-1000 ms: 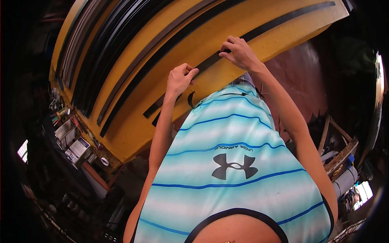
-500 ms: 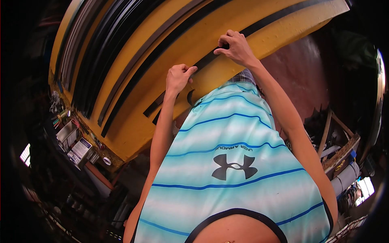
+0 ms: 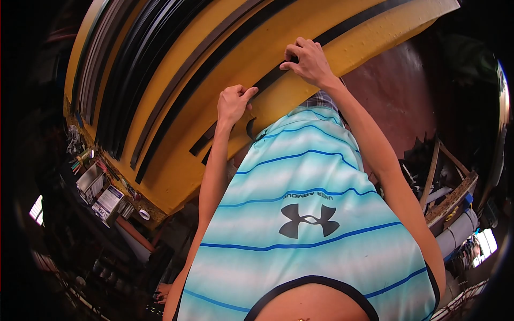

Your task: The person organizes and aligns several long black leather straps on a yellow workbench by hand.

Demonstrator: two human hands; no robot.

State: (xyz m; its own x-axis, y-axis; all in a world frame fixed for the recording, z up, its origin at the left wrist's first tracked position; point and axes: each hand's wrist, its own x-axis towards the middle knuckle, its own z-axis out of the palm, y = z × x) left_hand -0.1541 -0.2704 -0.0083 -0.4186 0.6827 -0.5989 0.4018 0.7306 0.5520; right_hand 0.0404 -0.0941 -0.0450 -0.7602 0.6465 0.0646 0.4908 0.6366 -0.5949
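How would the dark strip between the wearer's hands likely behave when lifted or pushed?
Being long and narrow, the dark strip may flex or sag when lifted. Its slim profile suggests little weight. Lying flat on the yellow surface, it would probably slide rather than roll.

The person's two hands [image 3: 306,61], one yellow table [image 3: 222,75], one striped shirt [image 3: 316,174], at least seven dark strips [image 3: 269,81].

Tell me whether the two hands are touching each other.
No, a bare stretch of dark strip shows in the gap between the left hand and the right hand.
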